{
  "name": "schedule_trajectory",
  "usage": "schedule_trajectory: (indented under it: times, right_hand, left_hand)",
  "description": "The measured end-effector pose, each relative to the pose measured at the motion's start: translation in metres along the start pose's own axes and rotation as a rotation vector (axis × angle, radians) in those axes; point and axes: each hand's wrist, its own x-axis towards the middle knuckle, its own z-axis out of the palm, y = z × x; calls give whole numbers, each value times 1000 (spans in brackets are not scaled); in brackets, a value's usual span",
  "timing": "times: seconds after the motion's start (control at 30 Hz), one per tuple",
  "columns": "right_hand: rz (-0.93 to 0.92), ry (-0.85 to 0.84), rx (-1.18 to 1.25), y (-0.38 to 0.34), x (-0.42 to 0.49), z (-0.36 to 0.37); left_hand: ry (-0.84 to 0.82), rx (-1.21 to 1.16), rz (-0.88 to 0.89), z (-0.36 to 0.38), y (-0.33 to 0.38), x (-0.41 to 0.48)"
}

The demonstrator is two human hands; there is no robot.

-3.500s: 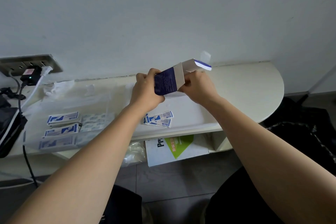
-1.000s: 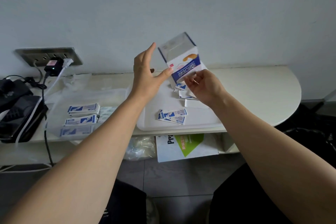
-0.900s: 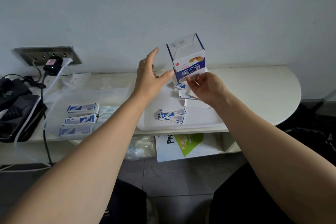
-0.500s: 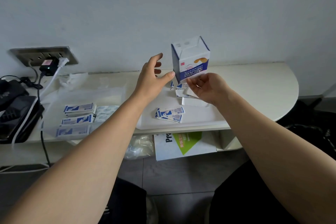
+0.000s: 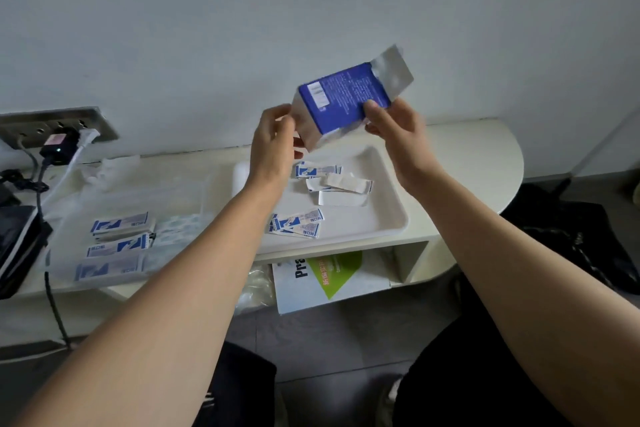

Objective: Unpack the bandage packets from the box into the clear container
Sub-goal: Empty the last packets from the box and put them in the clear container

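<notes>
A blue and white bandage box (image 5: 341, 100) hangs tilted above the white tray (image 5: 394, 208), its flap end pointing up to the right. My right hand (image 5: 391, 130) grips its right lower side. At the box's left end my left hand (image 5: 273, 142) has its fingers curled, touching the box. Bandage packets (image 5: 334, 184) lie scattered in the tray's middle, and two more packets (image 5: 298, 224) lie at its front left. The clear container (image 5: 86, 204) sits at the left on the shelf with several blue and white packets (image 5: 119, 243) inside.
A wall socket (image 5: 59, 126) with plugs and cables is at the far left, above a black bag (image 5: 17, 246). Below the shelf stand a white and green booklet (image 5: 329, 274) and a plastic bag (image 5: 256, 288). The shelf's rounded end (image 5: 502, 163) is at the right.
The box was upright, mouth down over the tray, with packets dropping out; now it is tilted on its side and raised to the right, and my left hand has closed onto its end.
</notes>
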Motion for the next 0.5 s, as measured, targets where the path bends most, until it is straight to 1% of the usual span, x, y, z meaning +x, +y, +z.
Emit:
schedule_trajectory:
  times: [0.1, 0.13, 0.2, 0.27, 0.37, 0.43, 0.5]
  right_hand:
    - [-423, -17, -615, -3, -9, -22]
    - [-532, -43, -739, -2, -11, -24]
    - [-661, -114, -906, 2, -15, -32]
    - [-728, -157, -990, 4, -16, -38]
    - [-769, -159, -1028, 4, -18, -47]
    - [-717, -145, -1031, 3, -21, -53]
    - [-607, -64, -1003, 4, -21, -62]
  left_hand:
    - [-170, 152, -79, 16, -18, -6]
    - [-206, 169, -94, 18, -23, -9]
    - [-244, 149, -122, 31, -26, -12]
    - [-253, 117, -146, 42, -26, -16]
    - [-228, 98, -148, 56, -23, -23]
    - [-248, 106, -132, 62, -23, -24]
    - [-306, 139, -98, 68, -24, -23]
